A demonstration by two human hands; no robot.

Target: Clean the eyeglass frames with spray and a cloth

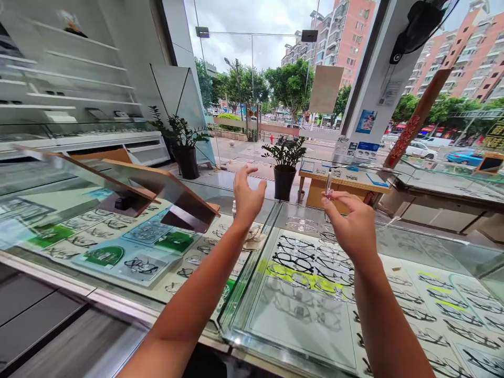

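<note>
My glass surface (268,353) spans nine to three o'clock; a potted plant (284,176) stands beyond at twelve, a blue poster (366,121) at one, writing unreadably small. My left fingers (241,181) curve apart, empty; at one, my right fingers (348,199) pinch eyeglasses (328,182).

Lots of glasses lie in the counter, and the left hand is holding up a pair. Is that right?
Not the left hand: the head view shows the right hand holding up the pair. Lots of glasses do lie in the counter.
</note>
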